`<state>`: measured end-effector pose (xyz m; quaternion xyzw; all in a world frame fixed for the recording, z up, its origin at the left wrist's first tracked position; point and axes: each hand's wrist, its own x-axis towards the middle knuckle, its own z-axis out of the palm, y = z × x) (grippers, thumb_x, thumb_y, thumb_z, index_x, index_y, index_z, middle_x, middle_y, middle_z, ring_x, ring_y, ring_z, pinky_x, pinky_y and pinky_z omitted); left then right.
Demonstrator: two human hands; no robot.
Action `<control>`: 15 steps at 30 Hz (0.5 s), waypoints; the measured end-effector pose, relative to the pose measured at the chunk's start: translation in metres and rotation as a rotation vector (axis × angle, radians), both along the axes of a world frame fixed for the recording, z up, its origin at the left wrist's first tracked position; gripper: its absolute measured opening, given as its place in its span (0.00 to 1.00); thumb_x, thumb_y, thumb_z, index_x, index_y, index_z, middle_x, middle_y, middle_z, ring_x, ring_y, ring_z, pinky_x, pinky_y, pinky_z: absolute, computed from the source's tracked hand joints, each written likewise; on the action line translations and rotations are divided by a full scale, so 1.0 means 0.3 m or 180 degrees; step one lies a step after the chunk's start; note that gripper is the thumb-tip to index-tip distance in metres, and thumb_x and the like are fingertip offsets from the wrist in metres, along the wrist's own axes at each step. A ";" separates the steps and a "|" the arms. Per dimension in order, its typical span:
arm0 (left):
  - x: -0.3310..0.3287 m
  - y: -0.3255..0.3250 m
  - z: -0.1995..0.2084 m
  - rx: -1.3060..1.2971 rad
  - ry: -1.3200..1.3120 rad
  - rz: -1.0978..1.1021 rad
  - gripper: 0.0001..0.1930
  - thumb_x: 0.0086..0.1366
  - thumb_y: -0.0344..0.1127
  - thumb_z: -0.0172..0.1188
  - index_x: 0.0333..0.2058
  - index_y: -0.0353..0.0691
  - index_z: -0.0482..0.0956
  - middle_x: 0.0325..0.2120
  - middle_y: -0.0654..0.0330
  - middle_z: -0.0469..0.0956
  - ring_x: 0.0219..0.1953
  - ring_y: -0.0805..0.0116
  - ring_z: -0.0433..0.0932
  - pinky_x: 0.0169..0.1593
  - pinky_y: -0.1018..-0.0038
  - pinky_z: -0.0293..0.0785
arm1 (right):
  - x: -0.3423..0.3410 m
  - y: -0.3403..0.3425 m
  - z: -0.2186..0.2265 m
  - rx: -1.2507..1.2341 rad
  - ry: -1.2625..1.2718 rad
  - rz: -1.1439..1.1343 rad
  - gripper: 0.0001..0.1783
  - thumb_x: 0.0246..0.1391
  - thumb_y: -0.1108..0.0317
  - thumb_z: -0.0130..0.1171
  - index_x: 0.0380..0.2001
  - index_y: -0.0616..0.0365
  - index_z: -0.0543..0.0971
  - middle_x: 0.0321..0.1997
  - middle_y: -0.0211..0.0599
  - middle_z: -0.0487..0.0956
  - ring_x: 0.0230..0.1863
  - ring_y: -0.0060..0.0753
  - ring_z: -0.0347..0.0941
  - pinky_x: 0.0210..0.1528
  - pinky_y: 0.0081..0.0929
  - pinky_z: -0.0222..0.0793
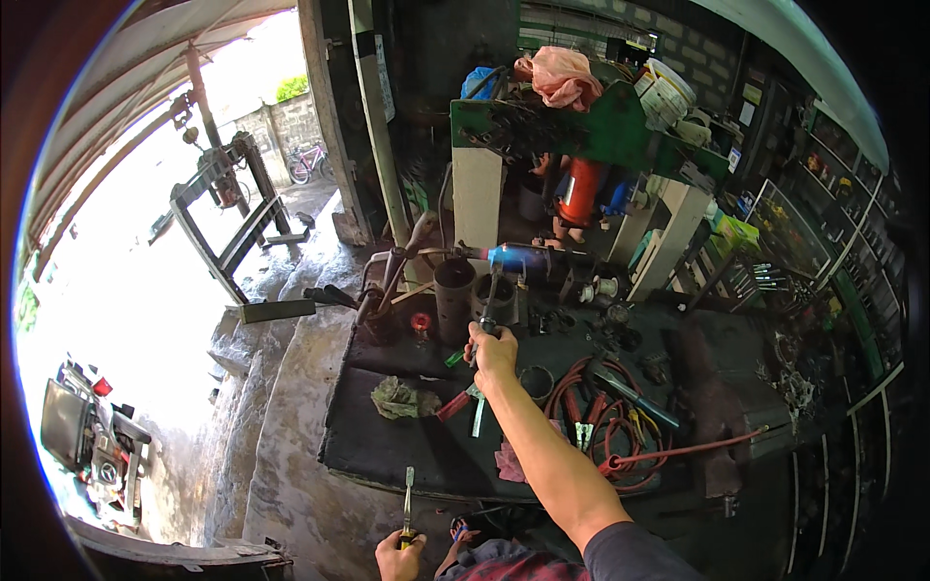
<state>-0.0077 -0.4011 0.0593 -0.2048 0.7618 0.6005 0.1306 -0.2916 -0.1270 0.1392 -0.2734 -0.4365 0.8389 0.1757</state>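
My left hand [399,556], low in the view, is closed around a screwdriver-like tool [409,496] with a yellow and black handle and a flat metal shank pointing up. My right hand [494,354] reaches out over the dark workbench [378,450], its fingers wrapped round the dark handle of a tool with a slim shaft [490,302]. That shaft stands upright in front of an open metal cylinder [511,293]; whether it touches the cylinder cannot be made out. Beside it stands a taller rusty tube [452,302]. Red-handled pliers [455,405] lie below my right hand.
A crumpled greenish rag [402,398] lies on the bench's left part. Coiled red hose [620,455] and jumper-type clamps [583,434] cover the right. Behind rises a green-topped press frame [475,194] with an orange-red cylinder [579,192]. A motorbike [107,450] stands outside, left.
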 end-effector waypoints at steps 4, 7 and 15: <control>0.009 -0.047 0.017 0.0052 0.0175 0.0131 0.06 0.68 0.30 0.64 0.35 0.35 0.87 0.21 0.72 0.75 0.24 0.80 0.69 0.26 0.75 0.64 | -0.025 -0.003 -0.004 -0.0006 0.0070 -0.0080 0.12 0.62 0.71 0.69 0.39 0.60 0.73 0.27 0.33 0.76 0.22 0.28 0.74 0.23 0.27 0.72; -0.004 -0.074 0.010 0.0037 0.0318 0.0091 0.07 0.69 0.30 0.64 0.35 0.35 0.88 0.21 0.72 0.76 0.23 0.80 0.68 0.27 0.76 0.64 | -0.031 -0.002 -0.011 -0.0053 0.0071 -0.0072 0.12 0.62 0.71 0.69 0.39 0.60 0.74 0.27 0.32 0.76 0.23 0.28 0.74 0.23 0.27 0.73; -0.028 -0.080 -0.047 -0.0195 0.0394 -0.0196 0.09 0.70 0.32 0.63 0.37 0.34 0.89 0.21 0.70 0.78 0.23 0.79 0.69 0.28 0.76 0.64 | -0.038 -0.005 -0.047 -0.0074 0.0162 -0.0102 0.13 0.62 0.69 0.70 0.39 0.59 0.74 0.27 0.33 0.77 0.23 0.29 0.75 0.23 0.29 0.73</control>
